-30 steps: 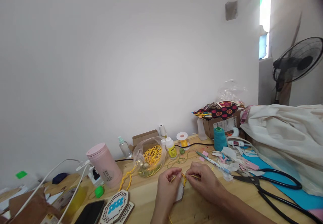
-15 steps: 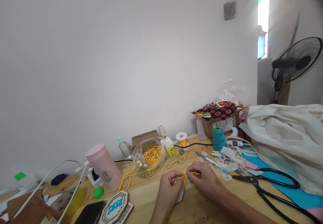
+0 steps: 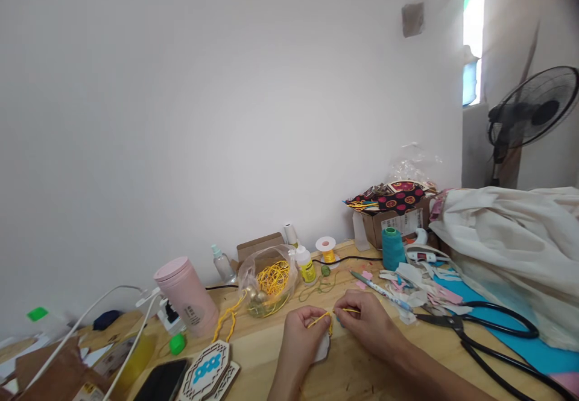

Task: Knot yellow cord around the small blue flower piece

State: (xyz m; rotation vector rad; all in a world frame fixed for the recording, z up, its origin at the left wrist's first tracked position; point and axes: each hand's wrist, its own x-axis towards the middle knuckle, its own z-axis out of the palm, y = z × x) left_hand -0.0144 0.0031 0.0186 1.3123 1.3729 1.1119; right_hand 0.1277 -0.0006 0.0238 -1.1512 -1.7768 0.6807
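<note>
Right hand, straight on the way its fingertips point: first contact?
Probably the yellow cord at the left hand, then that hand itself, just across the gap; exact depth is unclear.

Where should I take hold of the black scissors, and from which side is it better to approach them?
Probably best by the far handle loop, coming from the right. The black scissors lie with their handles spread toward the right, while the blades point left toward the pen, so this should keep fingers off the cutting end.
</note>
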